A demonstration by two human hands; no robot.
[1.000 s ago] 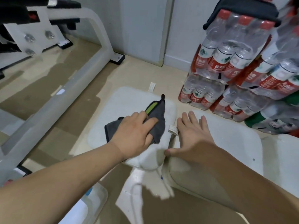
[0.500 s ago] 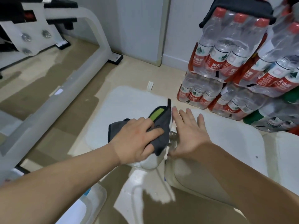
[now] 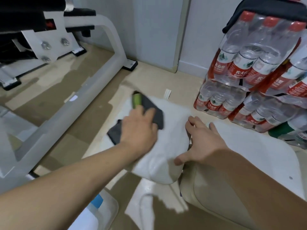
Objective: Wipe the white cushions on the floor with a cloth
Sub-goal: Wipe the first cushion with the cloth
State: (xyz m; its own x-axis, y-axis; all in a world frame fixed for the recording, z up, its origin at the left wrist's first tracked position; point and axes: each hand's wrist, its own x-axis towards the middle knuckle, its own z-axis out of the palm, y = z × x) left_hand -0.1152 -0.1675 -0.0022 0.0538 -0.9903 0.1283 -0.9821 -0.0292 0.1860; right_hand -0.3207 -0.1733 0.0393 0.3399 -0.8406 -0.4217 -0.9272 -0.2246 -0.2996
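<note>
My left hand point(image 3: 138, 128) presses its fingers point(image 3: 150, 113), held together, flat on the grey cloth point(image 3: 153, 112), which lies on the left cushion's point(image 3: 172, 117) far-left part. My right hand point(image 3: 205, 143), fingers loosely spread, pins the cushion's right edge. I'd sweep in overlapping strokes toward that edge, pressing evenly, anchor firm.
</note>
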